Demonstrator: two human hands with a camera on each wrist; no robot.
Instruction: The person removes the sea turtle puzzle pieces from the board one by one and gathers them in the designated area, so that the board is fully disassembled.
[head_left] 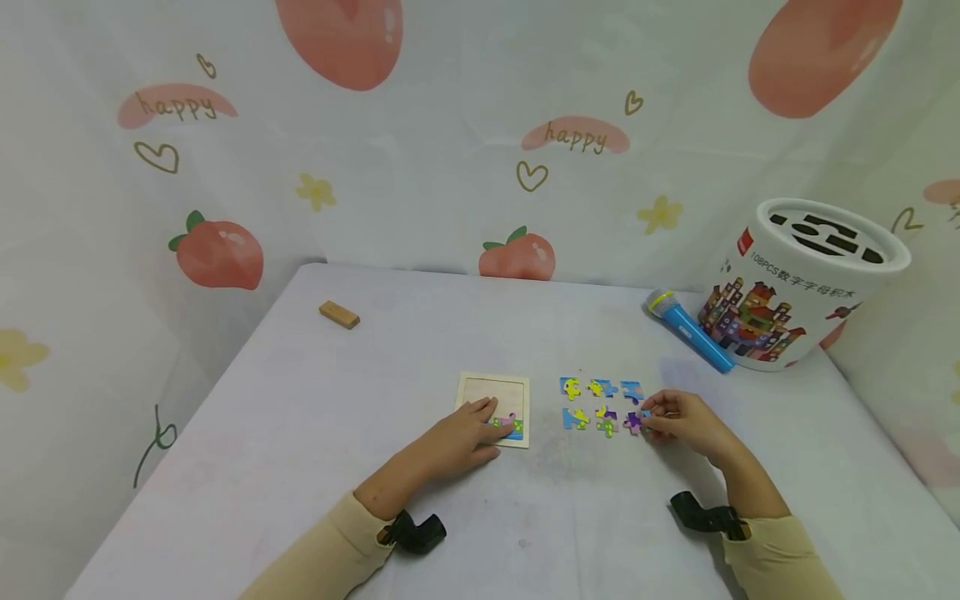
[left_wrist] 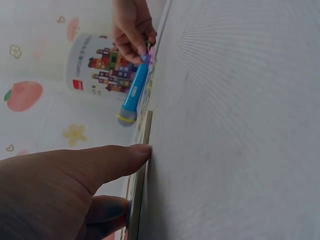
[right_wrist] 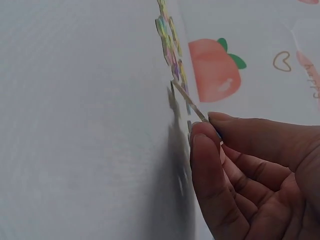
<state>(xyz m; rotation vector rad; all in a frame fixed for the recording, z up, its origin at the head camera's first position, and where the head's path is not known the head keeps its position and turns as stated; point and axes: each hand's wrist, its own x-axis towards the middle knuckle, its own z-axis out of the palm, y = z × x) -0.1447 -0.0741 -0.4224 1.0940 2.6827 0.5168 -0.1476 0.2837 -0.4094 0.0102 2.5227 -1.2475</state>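
In the head view my left hand (head_left: 465,435) rests on a wooden puzzle tray (head_left: 495,378), its fingers over a few fitted pieces (head_left: 517,432) at the tray's lower right. The left wrist view shows the thumb (left_wrist: 115,162) touching the tray's edge (left_wrist: 145,135). My right hand (head_left: 686,423) pinches a jigsaw piece (right_wrist: 190,101) between thumb and fingertips, tilted with one end raised off the cloth. It is at the right end of two rows of loose jigsaw pieces (head_left: 606,421), coloured yellow, blue, purple and green.
A blue toy microphone (head_left: 693,335) leans beside a large white bucket (head_left: 787,287) at the back right. A small wooden block (head_left: 340,314) lies at the back left. The white-covered table (head_left: 405,333) meets a printed cloth backdrop (head_left: 420,175).
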